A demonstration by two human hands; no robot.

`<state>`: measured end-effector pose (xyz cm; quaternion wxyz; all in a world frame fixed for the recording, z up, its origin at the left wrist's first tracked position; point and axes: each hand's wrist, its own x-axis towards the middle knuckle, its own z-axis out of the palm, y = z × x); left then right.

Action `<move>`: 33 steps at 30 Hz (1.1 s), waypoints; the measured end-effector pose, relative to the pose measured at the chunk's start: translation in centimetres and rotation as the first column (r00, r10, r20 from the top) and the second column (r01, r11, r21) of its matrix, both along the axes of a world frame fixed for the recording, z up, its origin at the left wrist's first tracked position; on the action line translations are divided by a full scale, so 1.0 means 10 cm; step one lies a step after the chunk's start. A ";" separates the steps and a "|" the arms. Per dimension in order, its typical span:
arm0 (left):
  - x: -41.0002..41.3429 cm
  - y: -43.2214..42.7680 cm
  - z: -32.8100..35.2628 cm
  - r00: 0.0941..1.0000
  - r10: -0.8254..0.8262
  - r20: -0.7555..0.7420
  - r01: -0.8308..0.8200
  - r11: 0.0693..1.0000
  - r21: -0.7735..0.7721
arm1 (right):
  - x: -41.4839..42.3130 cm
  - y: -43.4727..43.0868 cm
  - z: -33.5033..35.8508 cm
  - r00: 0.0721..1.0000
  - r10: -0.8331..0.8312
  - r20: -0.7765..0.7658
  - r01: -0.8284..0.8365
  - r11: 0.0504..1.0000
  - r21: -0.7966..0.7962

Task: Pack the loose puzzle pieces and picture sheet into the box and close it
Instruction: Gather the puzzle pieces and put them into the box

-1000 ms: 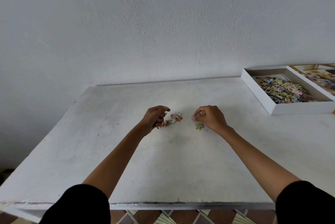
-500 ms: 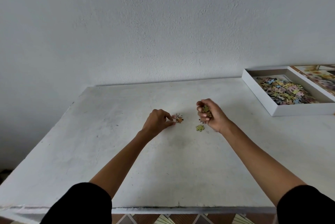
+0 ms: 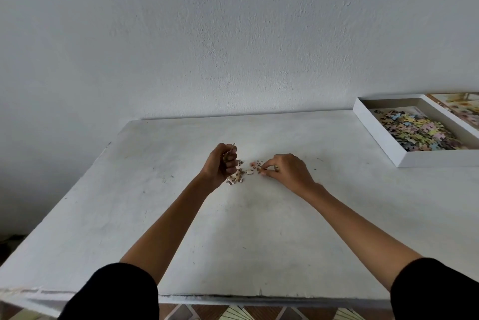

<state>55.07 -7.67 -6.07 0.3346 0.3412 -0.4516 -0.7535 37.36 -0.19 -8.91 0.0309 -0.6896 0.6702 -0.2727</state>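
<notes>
Mid-table (image 3: 181,229), roughly centre btwn front & back edges, the last loose puzzle pieces (image 3: 239,176) are being gathered. Left hand (image 3: 221,165) is lifted just off the surface, fist curled tight on a small handful of pieces, a few poking out the top by the thumb. Right hand (image 3: 287,172) is laid low on the tabletop, thumb & forefinger pinched at a pinkish piece (image 3: 255,165) at the right end of the scatter; whether that piece is actually gripped yet can't be told, too small. A short trail of pieces is left lying btwn the two hands, touching or just beside the left knuckles. The open white box (image 3: 383,142) is parked at the back right corner, well apart from the hands, already heaped w/ coloured pieces (image 3: 417,133); a printed panel, prob. the lid or picture sheet (image 3: 458,108), is seen just beyond it, cut off by the frame edge, so which one can't be said. Judged: task well along, only a dozen or so strays left, sheet & closing not yet done. To do this step well, strays should be swept together into one cluster rather than picked singly, then scooped against the closed fist. The left fist should be kept clenched & upright on the carry so nothing is dropped en route to the box. Risk: thin pieces lying flat are hard to lift, so a nail edge or a slide is prob. needed.
</notes>
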 end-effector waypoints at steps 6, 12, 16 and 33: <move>0.07 -0.01 -0.06 0.984 -0.038 -0.176 0.068 0.984 0.165 | -0.01 -0.06 -0.15 0.998 -0.021 -0.062 0.007 0.979 -0.204; 0.08 -0.04 -0.14 0.889 0.209 0.408 -0.040 0.922 -0.384 | -0.02 -0.09 -0.11 0.982 -0.054 0.183 0.102 0.959 -0.263; 0.14 -0.17 -0.22 0.688 0.417 0.594 0.170 0.703 -0.691 | -0.01 -0.09 0.07 0.276 -0.065 0.959 -0.003 0.998 0.068; 0.03 -0.39 -0.27 0.593 0.396 0.701 0.411 0.600 -0.687 | -0.12 -0.26 0.06 0.954 -0.066 0.293 -0.001 0.975 0.221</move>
